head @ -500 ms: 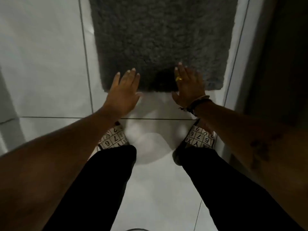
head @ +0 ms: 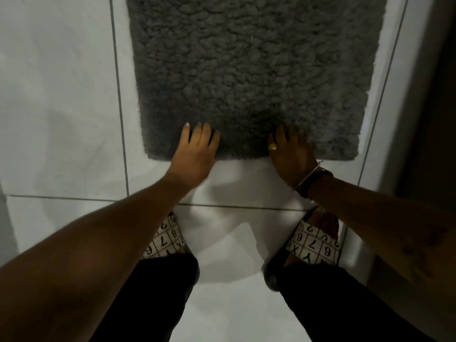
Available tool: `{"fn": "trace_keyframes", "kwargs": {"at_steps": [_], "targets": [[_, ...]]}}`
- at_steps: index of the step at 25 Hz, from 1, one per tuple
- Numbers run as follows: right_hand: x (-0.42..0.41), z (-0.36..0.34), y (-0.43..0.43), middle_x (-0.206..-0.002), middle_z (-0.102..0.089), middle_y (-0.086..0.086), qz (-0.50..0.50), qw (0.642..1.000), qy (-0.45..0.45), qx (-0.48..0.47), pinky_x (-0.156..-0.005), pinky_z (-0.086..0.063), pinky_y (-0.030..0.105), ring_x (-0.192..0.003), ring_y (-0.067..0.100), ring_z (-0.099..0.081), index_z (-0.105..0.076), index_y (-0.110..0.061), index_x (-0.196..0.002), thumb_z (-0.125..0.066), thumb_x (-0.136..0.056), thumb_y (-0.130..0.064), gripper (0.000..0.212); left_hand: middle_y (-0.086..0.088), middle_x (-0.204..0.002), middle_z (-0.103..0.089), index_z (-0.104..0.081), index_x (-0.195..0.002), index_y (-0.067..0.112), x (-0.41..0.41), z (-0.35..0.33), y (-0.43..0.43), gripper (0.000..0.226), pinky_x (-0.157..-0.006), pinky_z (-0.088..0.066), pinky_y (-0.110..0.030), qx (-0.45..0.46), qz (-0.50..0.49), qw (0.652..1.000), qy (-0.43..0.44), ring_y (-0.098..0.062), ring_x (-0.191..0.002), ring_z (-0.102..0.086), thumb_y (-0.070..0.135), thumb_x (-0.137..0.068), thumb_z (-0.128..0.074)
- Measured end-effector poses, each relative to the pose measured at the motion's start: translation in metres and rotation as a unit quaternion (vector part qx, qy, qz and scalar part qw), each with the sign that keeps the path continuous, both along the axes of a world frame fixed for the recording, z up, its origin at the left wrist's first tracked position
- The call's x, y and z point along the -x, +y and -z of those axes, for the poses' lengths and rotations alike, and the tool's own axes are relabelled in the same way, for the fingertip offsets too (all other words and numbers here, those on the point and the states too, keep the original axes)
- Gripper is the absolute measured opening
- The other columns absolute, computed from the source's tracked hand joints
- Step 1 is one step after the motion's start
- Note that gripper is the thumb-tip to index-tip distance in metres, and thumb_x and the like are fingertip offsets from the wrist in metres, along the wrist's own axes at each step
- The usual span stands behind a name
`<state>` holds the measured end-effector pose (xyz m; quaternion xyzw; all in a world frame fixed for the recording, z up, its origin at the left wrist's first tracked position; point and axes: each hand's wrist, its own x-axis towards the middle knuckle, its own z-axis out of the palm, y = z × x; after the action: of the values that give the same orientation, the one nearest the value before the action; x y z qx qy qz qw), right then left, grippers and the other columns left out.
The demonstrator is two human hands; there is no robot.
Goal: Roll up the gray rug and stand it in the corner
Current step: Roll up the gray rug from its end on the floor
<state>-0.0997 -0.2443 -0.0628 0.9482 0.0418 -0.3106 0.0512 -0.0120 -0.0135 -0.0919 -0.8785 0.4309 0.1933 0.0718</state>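
Inspector: Your floor (head: 61,107) is pale tile with dark grout lines. The gray rug (head: 246,70) lies flat on it, unrolled, its near edge just ahead of your feet and its right side near a pale threshold strip (head: 404,119).

Operator: And my hands?

Inspector: Your left hand (head: 195,154) rests palm down on the near edge, towards the rug's left corner, fingers extended and close together over the pile. It grips nothing. Your right hand (head: 288,154) sits on the same edge, further right, fingers flat on the pile. Whether any fingertips curl under the edge, I cannot tell.

Operator: Anything smaller?

Inspector: Patterned slippers (head: 313,245) on both feet, a dark wristband (head: 313,181), a gold ring (head: 272,146).
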Motion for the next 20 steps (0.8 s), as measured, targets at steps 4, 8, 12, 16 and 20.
{"fn": "trace_keyframes", "kwargs": {"at_steps": [4, 8, 12, 16, 20], "targets": [[-0.047, -0.012, -0.019, -0.071, -0.067, 0.026, 0.098, 0.982, -0.071, -0.144, -0.053, -0.052, 0.038, -0.059, 0.041, -0.064, -0.064, 0.001, -0.072, -0.067, -0.068, 0.006, 0.006, -0.019, -0.121, -0.068, -0.064, -0.130, 0.005, -0.020, -0.006, 0.001, 0.046, -0.110, -0.041, -0.058, 0.098, 0.047, 0.993, -0.050, -0.037, -0.111, -0.065, 0.012, -0.085, -0.068], [-0.095, -0.007, -0.038, -0.083, -0.069, 0.024, 0.213, 0.962, -0.101, -0.139, -0.074, -0.047, 0.041, -0.078, 0.041, -0.063, -0.062, 0.000, -0.082, -0.059, -0.075, -0.006, 0.010, -0.017, -0.133, -0.065, -0.059, -0.131, 0.009, -0.060, -0.016, -0.034, 0.045, -0.108, -0.038, -0.054, 0.186, -0.018, 0.972, -0.145, -0.034, -0.120, -0.061, 0.006, -0.086, -0.062], [-0.119, -0.006, -0.043, -0.090, -0.068, 0.021, 0.263, 0.952, -0.120, -0.100, -0.092, -0.038, 0.044, -0.093, 0.039, -0.058, -0.060, -0.002, -0.085, -0.056, -0.075, -0.005, 0.012, -0.023, -0.155, -0.044, -0.041, -0.149, 0.003, -0.075, -0.007, -0.058, 0.068, -0.117, -0.032, -0.057, 0.094, 0.071, 0.990, -0.080, -0.037, -0.142, -0.044, 0.038, -0.093, -0.059], [-0.139, -0.004, -0.041, -0.104, -0.064, 0.022, 0.266, 0.935, -0.224, -0.063, -0.098, -0.033, 0.051, -0.105, 0.038, -0.052, -0.060, -0.003, -0.094, -0.054, -0.072, -0.009, 0.023, -0.022, -0.166, -0.024, -0.019, -0.159, 0.007, -0.094, 0.000, -0.071, 0.095, -0.124, -0.018, -0.057, -0.002, 0.009, 1.000, 0.026, -0.036, -0.154, -0.024, 0.053, -0.090, -0.065], [-0.135, -0.005, -0.025, -0.146, -0.039, 0.020, 0.198, 0.949, -0.208, -0.132, -0.104, -0.033, 0.057, -0.130, 0.037, -0.041, -0.045, -0.009, -0.131, -0.061, -0.075, -0.045, 0.068, -0.017, -0.158, -0.039, -0.033, -0.155, 0.011, -0.125, -0.012, -0.079, 0.077, -0.120, -0.028, -0.049, 0.025, 0.002, 0.995, 0.095, -0.033, -0.145, -0.038, 0.044, -0.093, -0.064]]}}
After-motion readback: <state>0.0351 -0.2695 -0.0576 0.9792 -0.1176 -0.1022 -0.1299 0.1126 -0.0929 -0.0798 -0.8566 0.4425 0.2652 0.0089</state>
